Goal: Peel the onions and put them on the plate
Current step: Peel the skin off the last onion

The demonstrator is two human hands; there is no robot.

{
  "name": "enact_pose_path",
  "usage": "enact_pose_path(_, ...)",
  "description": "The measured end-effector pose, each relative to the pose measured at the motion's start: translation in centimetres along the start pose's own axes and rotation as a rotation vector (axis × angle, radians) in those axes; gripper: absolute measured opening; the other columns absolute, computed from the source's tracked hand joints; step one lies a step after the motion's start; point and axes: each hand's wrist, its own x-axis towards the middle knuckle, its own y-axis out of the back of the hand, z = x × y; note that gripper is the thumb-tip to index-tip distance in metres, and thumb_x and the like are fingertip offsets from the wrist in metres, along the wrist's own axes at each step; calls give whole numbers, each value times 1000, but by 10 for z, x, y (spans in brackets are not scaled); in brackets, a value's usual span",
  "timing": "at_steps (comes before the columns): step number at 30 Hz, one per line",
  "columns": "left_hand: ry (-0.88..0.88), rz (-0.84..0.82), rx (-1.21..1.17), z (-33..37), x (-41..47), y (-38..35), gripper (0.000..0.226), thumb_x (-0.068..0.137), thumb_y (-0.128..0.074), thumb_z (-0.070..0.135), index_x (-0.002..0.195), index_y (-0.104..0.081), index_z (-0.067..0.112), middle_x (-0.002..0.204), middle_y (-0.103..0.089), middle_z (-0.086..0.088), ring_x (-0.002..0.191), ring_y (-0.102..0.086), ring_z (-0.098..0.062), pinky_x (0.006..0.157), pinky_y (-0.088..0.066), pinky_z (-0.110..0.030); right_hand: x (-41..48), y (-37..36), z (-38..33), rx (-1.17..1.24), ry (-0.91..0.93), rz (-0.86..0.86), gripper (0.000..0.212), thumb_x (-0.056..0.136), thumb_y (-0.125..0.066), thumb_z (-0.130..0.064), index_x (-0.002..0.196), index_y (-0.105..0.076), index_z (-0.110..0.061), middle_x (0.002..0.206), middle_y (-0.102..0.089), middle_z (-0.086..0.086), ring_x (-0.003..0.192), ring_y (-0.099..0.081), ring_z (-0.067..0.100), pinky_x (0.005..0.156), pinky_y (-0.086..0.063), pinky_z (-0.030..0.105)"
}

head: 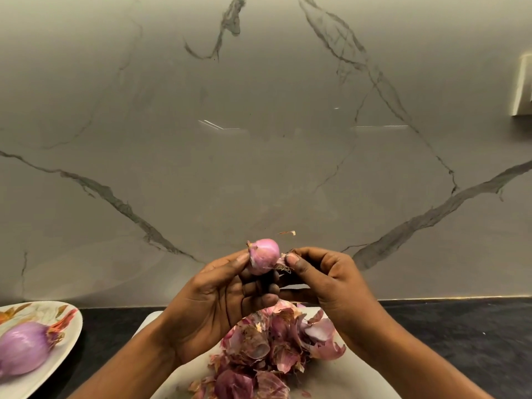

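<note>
A small pink onion [263,256], mostly bare of skin, is held up in front of the marble wall. My left hand [218,300] grips it from below and the left with thumb and fingers. My right hand [319,279] pinches the dry roots and a shred of skin at the onion's right end. A larger peeled purple onion [21,351] lies on the patterned white plate [67,339] at the lower left, partly cut off by the frame edge.
A pile of purple onion skins [270,349] lies on a white board [345,375] under my hands. The counter [460,335] is dark. A marble backsplash [259,139] fills the background, with a metal fixture [522,84] at the right edge.
</note>
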Motion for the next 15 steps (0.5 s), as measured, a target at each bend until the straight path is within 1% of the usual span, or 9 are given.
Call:
enact_pose_path(1, 7, -7, -10, 0, 0, 0, 67, 83, -88, 32, 132, -65, -6, 112, -66, -25, 94, -70, -29, 80, -64, -37, 0, -1, 0, -3, -4, 1, 17, 103, -62, -14, 105, -76, -5, 94, -80, 13, 89, -80, 28, 77, -65, 34)
enact_pose_path(3, 20, -11, 16, 0, 0, 0, 54, 91, -80, 35, 128, -67, -3, 104, -63, -20, 87, -66, -27, 73, -61, -36, 0, -1, 0, -6, -10, 9, 16, 102, -63, -14, 104, -76, -5, 92, -80, 11, 86, -79, 26, 75, -65, 32)
enact_pose_path(4, 24, 8, 47, -1, 0, 1, 48, 95, -74, 36, 125, -68, -1, 100, -61, -18, 84, -63, -26, 70, -58, -36, 0, -1, 0, -7, -12, 12, 15, 101, -64, -14, 104, -76, -5, 92, -80, 11, 85, -79, 25, 74, -64, 32)
enact_pose_path(6, 27, 67, 115, -1, 0, 1, 44, 98, -62, 37, 124, -69, 3, 96, -58, -15, 80, -59, -24, 66, -52, -36, 0, 0, -1, 4, -8, 15, 14, 98, -68, -13, 104, -76, -5, 94, -80, 12, 88, -79, 28, 74, -65, 33)
enact_pose_path(10, 22, 74, 168, -1, 0, -2, 48, 99, -56, 38, 135, -67, 8, 100, -56, -16, 79, -56, -22, 70, -45, -38, -1, 1, -3, 51, -23, -25, 18, 94, -73, -16, 109, -78, -8, 102, -80, 13, 95, -79, 29, 79, -64, 34)
enact_pose_path(12, 21, 79, 228, -2, 0, -2, 49, 101, -54, 40, 139, -65, 12, 106, -56, -17, 80, -54, -22, 72, -40, -40, -3, 0, -2, 19, -32, -62, 21, 92, -77, -19, 111, -79, -10, 103, -81, 12, 96, -79, 27, 84, -64, 36)
enact_pose_path(14, 17, 87, 308, -4, 0, -3, 45, 107, -50, 41, 142, -64, 16, 112, -56, -18, 79, -51, -20, 69, -38, -40, -3, 0, -1, -29, -34, -61, 21, 89, -80, -18, 109, -80, -11, 100, -81, 11, 94, -79, 27, 85, -64, 37)
enact_pose_path(15, 19, 94, 332, -5, 0, -4, 44, 109, -47, 42, 142, -64, 18, 111, -55, -17, 78, -49, -20, 67, -37, -40, -3, 1, -1, -42, -33, -50, 21, 87, -81, -17, 107, -80, -11, 98, -82, 11, 92, -80, 27, 84, -64, 35)
